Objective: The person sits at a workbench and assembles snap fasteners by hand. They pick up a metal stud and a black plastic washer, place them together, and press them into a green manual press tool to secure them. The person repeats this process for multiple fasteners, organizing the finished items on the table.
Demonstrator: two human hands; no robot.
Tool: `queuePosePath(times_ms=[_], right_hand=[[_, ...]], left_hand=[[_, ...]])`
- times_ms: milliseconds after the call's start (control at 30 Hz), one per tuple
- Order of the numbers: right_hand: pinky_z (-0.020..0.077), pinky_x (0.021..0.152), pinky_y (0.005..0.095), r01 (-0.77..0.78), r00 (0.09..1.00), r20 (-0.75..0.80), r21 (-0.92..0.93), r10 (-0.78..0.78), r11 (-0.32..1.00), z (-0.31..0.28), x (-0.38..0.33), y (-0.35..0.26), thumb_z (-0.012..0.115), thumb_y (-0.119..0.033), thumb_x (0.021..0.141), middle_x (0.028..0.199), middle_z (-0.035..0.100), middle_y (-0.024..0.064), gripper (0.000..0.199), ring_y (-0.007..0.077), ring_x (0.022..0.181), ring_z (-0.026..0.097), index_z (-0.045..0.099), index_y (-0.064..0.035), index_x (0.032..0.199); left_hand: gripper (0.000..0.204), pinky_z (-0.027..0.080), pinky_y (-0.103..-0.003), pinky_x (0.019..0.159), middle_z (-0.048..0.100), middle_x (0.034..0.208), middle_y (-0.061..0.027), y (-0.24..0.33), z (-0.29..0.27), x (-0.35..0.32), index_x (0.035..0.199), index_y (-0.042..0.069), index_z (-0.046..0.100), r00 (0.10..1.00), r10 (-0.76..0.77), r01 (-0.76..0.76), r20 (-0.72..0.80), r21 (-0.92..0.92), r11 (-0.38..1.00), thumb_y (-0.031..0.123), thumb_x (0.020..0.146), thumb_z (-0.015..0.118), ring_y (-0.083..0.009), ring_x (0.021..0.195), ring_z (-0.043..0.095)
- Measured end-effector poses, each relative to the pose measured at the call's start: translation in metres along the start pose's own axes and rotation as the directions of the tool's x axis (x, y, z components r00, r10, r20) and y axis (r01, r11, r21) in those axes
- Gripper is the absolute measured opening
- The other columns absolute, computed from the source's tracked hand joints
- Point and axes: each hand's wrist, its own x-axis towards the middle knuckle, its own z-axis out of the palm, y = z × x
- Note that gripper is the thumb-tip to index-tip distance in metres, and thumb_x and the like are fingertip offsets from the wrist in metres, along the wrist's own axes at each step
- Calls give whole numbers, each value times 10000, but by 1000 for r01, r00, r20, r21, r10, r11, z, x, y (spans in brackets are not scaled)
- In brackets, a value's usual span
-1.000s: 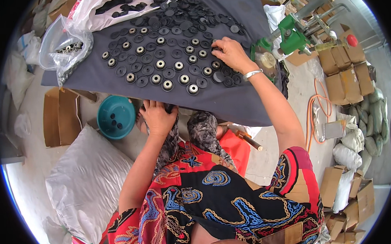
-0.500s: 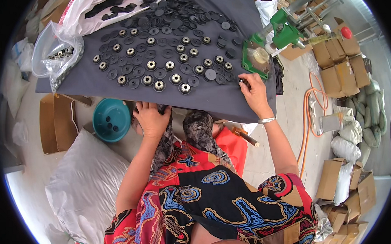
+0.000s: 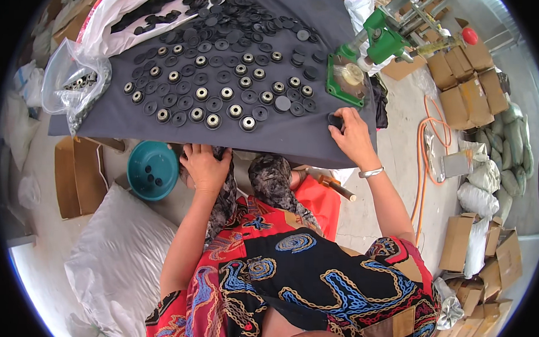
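My right hand [image 3: 352,133] is near the table's right front edge, thumb and fingers closed on a black disc [image 3: 335,119]. Just beyond it stands a green hand press [image 3: 346,82] with a pale round part on its base. My left hand [image 3: 204,168] lies at the table's front edge above my knee, fingers apart, nothing seen in it. Across the dark tablecloth [image 3: 294,136] are spread many black discs [image 3: 249,96], some holding shiny ring bearings [image 3: 235,111]. A plain grey-black disc [image 3: 282,103] lies among them, left of my right hand.
At the far left, a clear plastic bag [image 3: 76,81] holds metal bearings beside a white sack [image 3: 117,29] of black parts. Below the table are a teal basin [image 3: 153,170] with several black discs, a cardboard box [image 3: 76,173] and a white sack [image 3: 121,258]. An orange hose [image 3: 421,156] runs along the floor at right.
The black disc in my right hand is now turned more upright and shows more between the fingers. The whole view has shifted slightly; my left hand stays at the table edge.
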Motion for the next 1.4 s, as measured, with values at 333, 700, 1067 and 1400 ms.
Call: queuePosePath(times_ms=[333,700,1067,1400], right_hand=[[490,734,444,136,967,233,-153,-98,979,-19,21,3,693,-132,810,947,585,181,326,364,806,604,598,-11,1097],[480,782,440,165,982,103,-31,-161,986,-23,62,-27,676,-146,803,949,588,164,335,358,896,599,604,-10,1100],[471,869,415,354,923,147,36,-355,935,22,190,-47,702,-199,798,975,680,153,334,323,975,606,662,-14,1074],[542,735,273,-186,910,386,708,-153,681,15,181,-54,636,-101,887,931,665,45,305,124,791,645,645,-28,1183]], left_hand=[[624,355,-543,908,542,1262,-140,-2,1,-1,1189,55,569,1000,8,-9,-23,-23,1000,349,682,782,-380,1185,451],[645,354,-590,906,545,1253,-161,1,-3,2,1196,17,568,999,-7,9,31,-42,999,382,699,758,-385,1203,445],[638,339,-566,949,533,1279,-156,-1,-4,2,1207,42,561,1000,-13,14,23,-72,997,337,677,760,-393,1223,428],[642,327,-584,976,534,1291,-157,4,-9,3,1207,46,566,996,-41,45,78,-62,997,349,677,765,-393,1257,409]])
